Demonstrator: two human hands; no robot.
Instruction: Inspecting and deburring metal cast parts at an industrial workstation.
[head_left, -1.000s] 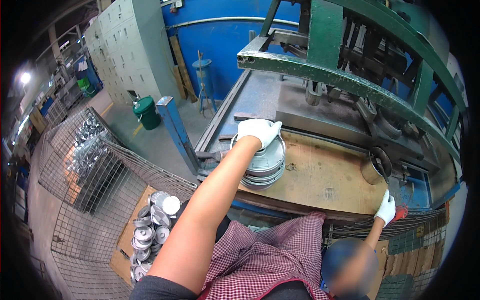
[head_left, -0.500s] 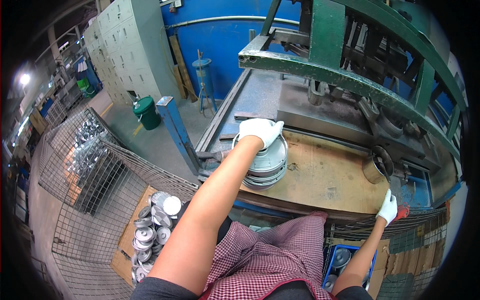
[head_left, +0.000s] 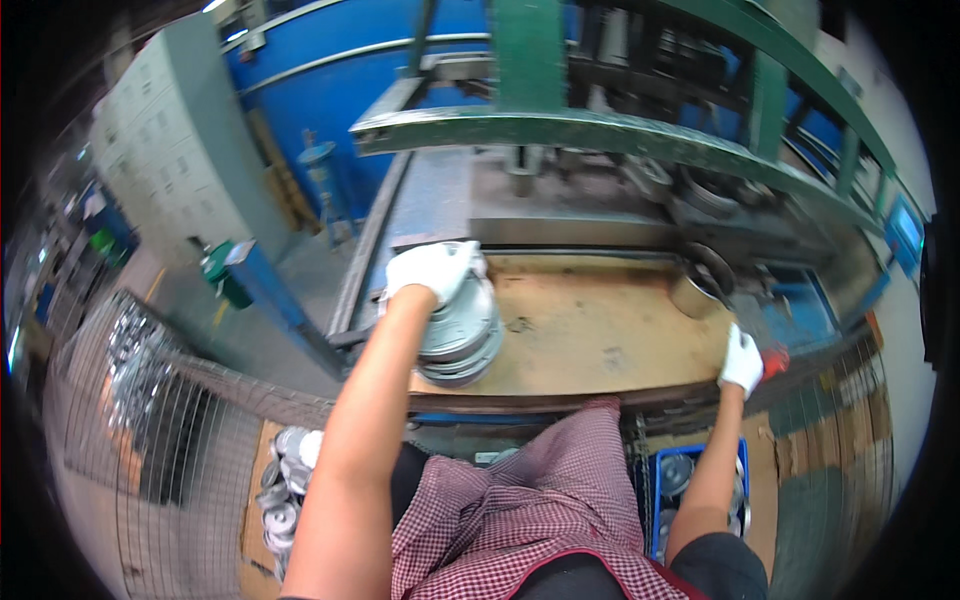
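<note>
My gloved left hand (head_left: 432, 270) is curled over the top of a stack of round grey metal castings (head_left: 462, 335) at the left of the work table. Its fingers close on the top casting's upper edge; the fingertips are partly hidden. To the right, my gloved right hand (head_left: 741, 360) is closed on the lower end of what looks like a thin dark stick, which leans from the rim of a metal pot (head_left: 690, 292). Beside that hand is a red object (head_left: 773, 362), blurred and partly covered.
A green machine frame (head_left: 600, 132) spans the table's (head_left: 590, 350) far side. A blue post (head_left: 285, 305) rises at the left, near a wire cage (head_left: 180, 480). Loose metal parts (head_left: 283, 515) lie lower left; a blue crate (head_left: 660, 490) with round parts stands lower right.
The view has swung to the right, so the table and stack appear further left. My left hand is still on the stack and my right hand still beside the pot and red object.
</note>
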